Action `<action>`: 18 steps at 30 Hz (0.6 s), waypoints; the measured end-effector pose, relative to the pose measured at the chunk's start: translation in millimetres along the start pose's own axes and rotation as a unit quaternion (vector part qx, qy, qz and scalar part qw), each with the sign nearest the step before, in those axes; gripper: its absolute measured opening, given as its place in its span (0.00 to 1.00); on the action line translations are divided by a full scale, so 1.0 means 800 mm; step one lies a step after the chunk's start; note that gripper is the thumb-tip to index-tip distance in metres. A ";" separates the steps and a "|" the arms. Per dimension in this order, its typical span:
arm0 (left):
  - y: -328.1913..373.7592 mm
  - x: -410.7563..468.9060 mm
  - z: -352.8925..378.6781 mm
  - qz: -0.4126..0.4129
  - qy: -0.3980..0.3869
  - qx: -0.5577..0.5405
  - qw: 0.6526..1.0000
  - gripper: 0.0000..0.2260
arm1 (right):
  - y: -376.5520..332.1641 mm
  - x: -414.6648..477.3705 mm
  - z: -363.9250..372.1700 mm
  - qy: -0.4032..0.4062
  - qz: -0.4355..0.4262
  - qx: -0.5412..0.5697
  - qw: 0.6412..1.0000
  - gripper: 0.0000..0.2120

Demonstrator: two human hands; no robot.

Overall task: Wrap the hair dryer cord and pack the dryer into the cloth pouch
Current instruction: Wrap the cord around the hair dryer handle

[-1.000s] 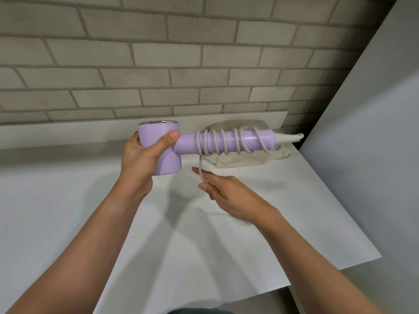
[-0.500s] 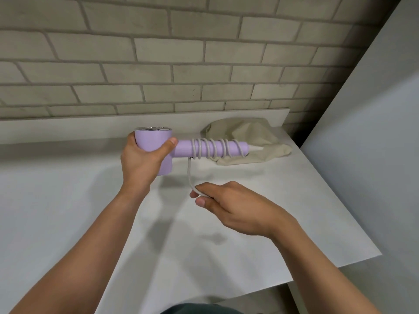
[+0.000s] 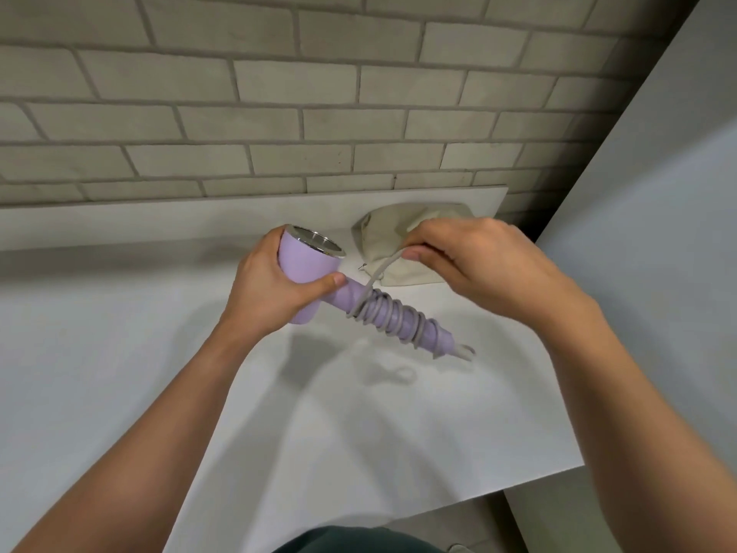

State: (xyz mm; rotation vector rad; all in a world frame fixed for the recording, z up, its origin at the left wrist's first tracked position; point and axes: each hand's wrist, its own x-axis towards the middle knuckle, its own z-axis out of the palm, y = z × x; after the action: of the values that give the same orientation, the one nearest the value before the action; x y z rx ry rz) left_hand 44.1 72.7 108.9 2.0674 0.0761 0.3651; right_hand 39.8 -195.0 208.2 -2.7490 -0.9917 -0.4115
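Observation:
A lilac hair dryer (image 3: pixel 309 265) with a metal-rimmed barrel is held above the white table (image 3: pixel 119 353). My left hand (image 3: pixel 271 289) grips the barrel, thumb across its front. The handle points down to the right, and the pale cord (image 3: pixel 395 317) is coiled around it in several turns. My right hand (image 3: pixel 466 261) pinches the free stretch of cord and holds it taut above the handle. A beige cloth pouch (image 3: pixel 383 237) lies on the table behind, partly hidden by my right hand.
A brick wall (image 3: pixel 319 113) rises behind the table's raised back ledge. A grey panel (image 3: pixel 658 233) stands along the right side. The table's right edge and front corner (image 3: pixel 574 464) are near my right forearm.
The dryer has tilted so its handle points down-right and the barrel mouth faces up. My right hand rose from below the handle to above it, pulling the cord up.

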 end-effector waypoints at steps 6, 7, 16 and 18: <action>0.014 -0.010 -0.011 0.006 -0.079 -0.048 0.996 0.30 | 0.033 0.011 0.008 0.009 -0.003 0.034 0.999 0.13; 0.014 -0.012 -0.013 0.002 -0.087 -0.066 0.994 0.31 | 0.038 0.011 0.011 0.017 -0.007 0.050 0.999 0.12; 0.025 -0.022 -0.021 -0.019 -0.124 -0.226 0.966 0.30 | 0.063 0.002 0.049 0.033 0.014 0.162 0.986 0.11; 0.029 -0.023 -0.023 -0.025 -0.131 -0.254 0.958 0.29 | 0.069 0.000 0.060 0.032 0.026 0.180 0.983 0.11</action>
State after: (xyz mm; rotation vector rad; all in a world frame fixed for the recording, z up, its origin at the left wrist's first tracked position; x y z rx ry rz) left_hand 19.4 72.8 132.8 1.5818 -0.1159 0.0614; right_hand 84.5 -223.9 158.3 -2.4158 -0.8786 -0.2796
